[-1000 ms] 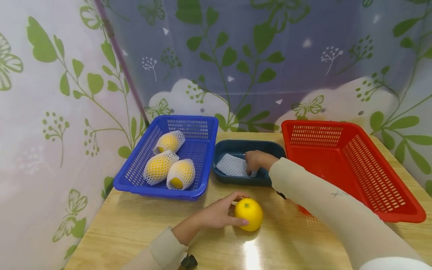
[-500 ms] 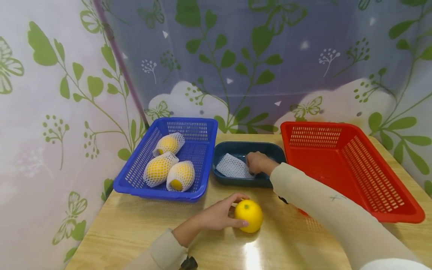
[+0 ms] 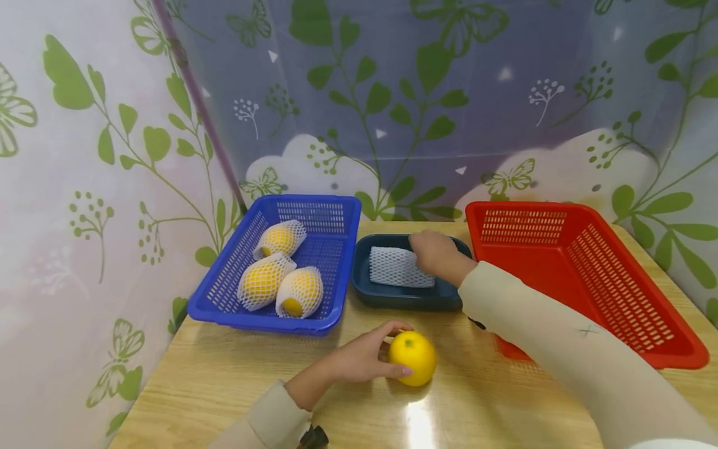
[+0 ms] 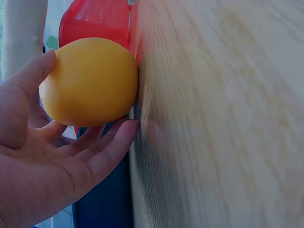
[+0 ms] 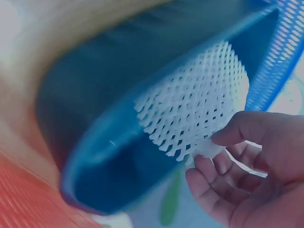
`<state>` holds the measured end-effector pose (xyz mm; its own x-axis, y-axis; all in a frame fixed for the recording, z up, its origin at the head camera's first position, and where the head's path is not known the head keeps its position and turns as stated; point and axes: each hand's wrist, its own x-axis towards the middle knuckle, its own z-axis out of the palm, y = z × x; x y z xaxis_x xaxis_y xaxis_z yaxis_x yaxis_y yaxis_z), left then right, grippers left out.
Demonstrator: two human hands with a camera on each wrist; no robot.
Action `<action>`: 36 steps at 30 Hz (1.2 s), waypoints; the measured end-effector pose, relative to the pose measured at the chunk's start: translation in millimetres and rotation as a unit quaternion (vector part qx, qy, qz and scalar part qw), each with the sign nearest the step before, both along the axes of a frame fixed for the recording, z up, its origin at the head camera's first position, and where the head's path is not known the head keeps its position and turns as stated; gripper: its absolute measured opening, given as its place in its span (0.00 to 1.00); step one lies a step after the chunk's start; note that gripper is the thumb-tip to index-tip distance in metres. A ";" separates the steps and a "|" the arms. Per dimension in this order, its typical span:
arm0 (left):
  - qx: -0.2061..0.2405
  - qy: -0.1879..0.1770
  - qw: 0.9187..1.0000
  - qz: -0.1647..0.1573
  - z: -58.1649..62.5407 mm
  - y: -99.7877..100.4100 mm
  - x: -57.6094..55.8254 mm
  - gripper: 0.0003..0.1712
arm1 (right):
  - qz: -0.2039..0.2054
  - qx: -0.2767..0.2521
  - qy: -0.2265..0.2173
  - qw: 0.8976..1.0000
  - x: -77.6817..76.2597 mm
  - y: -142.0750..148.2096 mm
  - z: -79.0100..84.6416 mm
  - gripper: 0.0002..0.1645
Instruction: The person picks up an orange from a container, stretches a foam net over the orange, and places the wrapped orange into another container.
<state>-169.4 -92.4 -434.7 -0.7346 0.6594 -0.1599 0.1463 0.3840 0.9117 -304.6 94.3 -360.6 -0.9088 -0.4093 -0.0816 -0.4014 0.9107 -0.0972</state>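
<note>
On the wooden table my left hand (image 3: 364, 355) holds a round yellow-orange fruit (image 3: 414, 358), which looks like an orange with a small green stem mark. In the left wrist view the thumb is at one side of the fruit (image 4: 92, 83) and the fingers are at the other. My right hand (image 3: 440, 254) is over a dark teal tray (image 3: 406, 302). Its thumb and fingers pinch the edge of a white foam net sleeve (image 5: 199, 99), which looks flat and empty and lifts out of the tray.
A blue basket (image 3: 331, 243) on the left holds several yellow fruits (image 3: 266, 282) in white foam nets. On the right stands a red basket (image 3: 541, 268), beneath my right forearm. A patterned curtain (image 3: 392, 125) hangs behind the table.
My right hand has raised the foam net sleeve and drawn it slightly to the right within the tray. My left hand and the orange have stayed where they were.
</note>
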 end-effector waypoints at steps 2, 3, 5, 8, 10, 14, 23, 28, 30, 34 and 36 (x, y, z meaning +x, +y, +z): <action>-0.002 0.003 1.000 0.000 0.3 -0.6 -0.7 0.34 | 0.012 0.001 0.013 1.000 2.5 0.5 11.0 0.11; -0.004 0.005 1.000 0.001 0.5 -1.0 -1.2 0.34 | 0.015 -0.005 0.016 1.000 4.1 0.7 16.6 0.10; -0.007 0.008 1.000 0.000 1.2 -1.9 -1.7 0.34 | 0.021 -0.021 0.017 0.999 8.0 2.1 28.3 0.10; -0.012 0.012 1.000 0.000 2.4 -3.4 -2.6 0.35 | 0.032 -0.052 0.024 0.998 15.7 6.8 44.0 0.07; -0.011 0.013 1.000 -0.002 2.7 -4.4 -2.8 0.35 | 0.037 -0.070 0.031 0.996 22.0 11.8 52.7 0.07; -0.005 0.022 1.000 -0.010 2.1 -5.5 -2.5 0.36 | 0.042 -0.102 0.036 0.993 36.8 23.2 64.1 0.09; -0.008 0.029 0.999 -0.012 -1.6 -4.1 -0.1 0.37 | 0.034 -0.197 0.049 0.979 82.0 45.6 72.5 0.06; -0.007 0.038 0.999 -0.011 -2.0 -2.6 -1.6 0.38 | 0.017 -0.230 0.042 0.972 99.7 55.1 75.6 0.08; -0.016 0.049 0.999 -0.004 -1.0 -3.3 -0.5 0.38 | 0.014 -0.237 0.035 0.971 104.4 58.2 75.1 0.08; -0.019 0.092 0.994 0.050 5.8 -6.6 6.1 0.35 | 0.012 -0.250 0.036 0.968 112.6 63.5 70.7 0.08; 0.006 0.128 0.987 0.101 11.9 -8.9 10.6 0.30 | 0.010 -0.254 0.039 0.966 116.1 64.5 67.9 0.08</action>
